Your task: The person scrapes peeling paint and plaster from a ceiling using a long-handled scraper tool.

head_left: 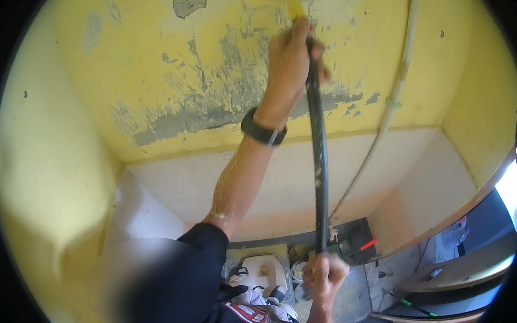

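Note:
A long-handled scraper [320, 159] with a black pole runs nearly upright through the middle of the view. Its yellow upper end [294, 6] meets the yellow painted wall [152, 62] near the top edge, where the blade itself is too blurred to make out. High on the pole, my left hand [292, 55] is closed around it, with a dark band on the wrist and pale flakes along the forearm. Lower down, my right hand [326, 271] grips the pole near its bottom end. Grey patches show where paint is gone from the wall.
A pale pipe [401, 82] runs down the wall at right to a tap [333, 233]. Below are a squat toilet [263, 272], small buckets [299, 271] and a red-handled tool [368, 244]. At lower right stands a curved ledge [461, 268] beside a green-and-black stick [417, 308].

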The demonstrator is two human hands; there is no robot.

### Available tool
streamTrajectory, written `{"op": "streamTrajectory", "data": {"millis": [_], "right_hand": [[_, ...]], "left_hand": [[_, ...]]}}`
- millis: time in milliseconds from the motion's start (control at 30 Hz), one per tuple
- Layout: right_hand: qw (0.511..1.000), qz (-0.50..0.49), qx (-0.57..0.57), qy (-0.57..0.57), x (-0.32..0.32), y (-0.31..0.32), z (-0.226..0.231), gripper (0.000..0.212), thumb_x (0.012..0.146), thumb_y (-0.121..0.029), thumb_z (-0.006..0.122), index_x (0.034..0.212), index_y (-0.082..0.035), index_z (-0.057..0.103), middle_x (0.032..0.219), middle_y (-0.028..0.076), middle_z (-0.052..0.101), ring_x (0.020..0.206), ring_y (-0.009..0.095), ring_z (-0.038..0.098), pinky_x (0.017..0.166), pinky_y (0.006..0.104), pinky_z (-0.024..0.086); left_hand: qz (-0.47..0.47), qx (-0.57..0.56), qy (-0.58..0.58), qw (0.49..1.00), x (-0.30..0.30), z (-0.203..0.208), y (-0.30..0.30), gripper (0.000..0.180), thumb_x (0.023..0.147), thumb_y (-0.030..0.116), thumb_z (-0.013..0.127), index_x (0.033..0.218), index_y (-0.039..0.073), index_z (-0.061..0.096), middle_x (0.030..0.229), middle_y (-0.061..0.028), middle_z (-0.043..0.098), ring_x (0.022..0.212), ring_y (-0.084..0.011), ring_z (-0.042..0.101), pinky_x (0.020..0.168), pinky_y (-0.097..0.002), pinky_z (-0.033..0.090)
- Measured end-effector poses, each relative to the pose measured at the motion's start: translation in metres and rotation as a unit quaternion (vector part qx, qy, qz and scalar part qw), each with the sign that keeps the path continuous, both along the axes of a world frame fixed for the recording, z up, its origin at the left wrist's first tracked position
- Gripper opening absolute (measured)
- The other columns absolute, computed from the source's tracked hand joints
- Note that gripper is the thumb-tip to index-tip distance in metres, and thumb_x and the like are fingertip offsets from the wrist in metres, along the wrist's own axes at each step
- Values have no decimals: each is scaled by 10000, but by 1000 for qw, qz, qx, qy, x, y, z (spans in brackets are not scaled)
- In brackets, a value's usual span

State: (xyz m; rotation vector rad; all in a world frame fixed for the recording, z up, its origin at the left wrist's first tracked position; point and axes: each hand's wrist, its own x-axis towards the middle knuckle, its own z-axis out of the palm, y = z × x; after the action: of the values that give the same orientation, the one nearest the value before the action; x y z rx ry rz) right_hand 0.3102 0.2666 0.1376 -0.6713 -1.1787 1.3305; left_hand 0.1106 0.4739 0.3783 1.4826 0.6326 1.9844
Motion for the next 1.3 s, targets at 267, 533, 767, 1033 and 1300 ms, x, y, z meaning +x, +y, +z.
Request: {"op": "streamTrajectory", "data": {"millis": [267,533,767,1033,1300], "right_hand": [[998,-34,-47,-4,21,-49,40,392,976,-282,676,705,-1,640,606,12,568,484,83,460,448,252,315],[1000,-8,19,-11,13,-30,-28,492,1012,-297,629,651,32,569,524,39,489,401,74,396,359,242,270],[1000,5,-18,6,3,-37,-22,442,1004,-296,643,724,43,598,534,39,508,407,76,412,370,237,281],[999,-3,31,-16,-10,-5,12,527,1007,-364,630,649,14,550,520,35,501,420,76,426,387,243,293],[998,-16,44,-33,-14,-33,-24,556,1010,-372,620,597,-8,540,517,33,515,417,87,445,382,251,284]], "left_hand": [[-57,-43,-31,997,-4,-31,-17,287,1073,318,448,1003,43,493,564,10,445,337,-142,491,398,-309,519],[-25,-46,-24,998,-4,-43,-17,313,1076,350,454,1000,49,497,564,18,430,344,-128,473,399,-294,505],[-18,-44,-29,998,-8,-47,-20,333,1076,374,456,1000,52,499,550,29,419,338,-120,463,372,-282,485],[-16,46,-23,999,-12,6,-6,349,1074,374,455,973,44,504,548,19,413,336,-120,435,369,-267,469],[-10,-50,-2,999,-13,-24,-21,361,1075,394,440,947,61,494,525,20,411,340,-120,455,361,-268,460]]}}
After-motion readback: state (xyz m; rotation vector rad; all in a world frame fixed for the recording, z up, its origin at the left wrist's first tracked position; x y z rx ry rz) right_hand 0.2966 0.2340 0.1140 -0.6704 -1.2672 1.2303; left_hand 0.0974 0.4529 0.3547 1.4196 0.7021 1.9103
